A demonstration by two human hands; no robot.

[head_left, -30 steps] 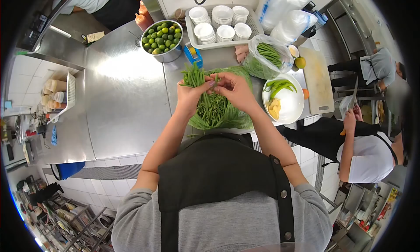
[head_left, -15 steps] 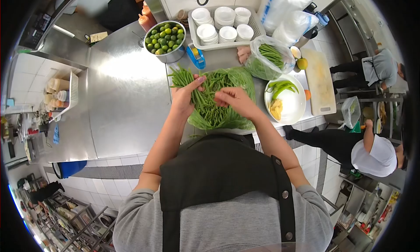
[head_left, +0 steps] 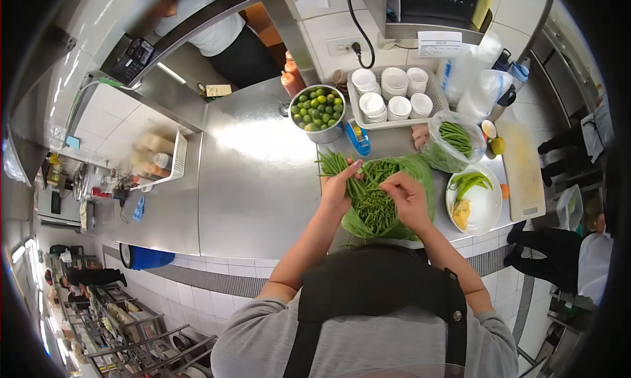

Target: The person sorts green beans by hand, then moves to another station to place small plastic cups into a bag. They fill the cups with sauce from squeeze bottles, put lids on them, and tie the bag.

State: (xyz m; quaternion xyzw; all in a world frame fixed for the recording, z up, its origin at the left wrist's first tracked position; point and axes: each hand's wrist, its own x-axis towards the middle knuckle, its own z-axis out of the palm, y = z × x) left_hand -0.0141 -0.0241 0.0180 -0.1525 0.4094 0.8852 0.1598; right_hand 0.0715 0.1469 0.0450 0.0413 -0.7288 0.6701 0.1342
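My left hand (head_left: pixel 336 193) is closed around a bunch of long green beans (head_left: pixel 334 162), whose ends stick out past the thumb. Below and between my hands lies an open, thin green plastic bag (head_left: pixel 420 174) with many short-cut bean pieces (head_left: pixel 376 210) in it. Over the bag's right part, my right hand (head_left: pixel 409 197) has its fingertips pinched together, close to the bunch. Whatever may be between those fingertips is too small to make out.
On the steel counter (head_left: pixel 256 194) stand a pot of small green limes (head_left: pixel 319 112), a blue tape dispenser (head_left: pixel 358 139), a basket of white bowls (head_left: pixel 399 122), a clear bag of beans (head_left: pixel 455 138), a white plate (head_left: pixel 486 207) and a cutting board (head_left: pixel 524 174). Co-workers stand farther off.
My view has swung left and up, so the counter and my hands appear farther right and lower. The left hand keeps the beans; the right stays pinched over the bag.
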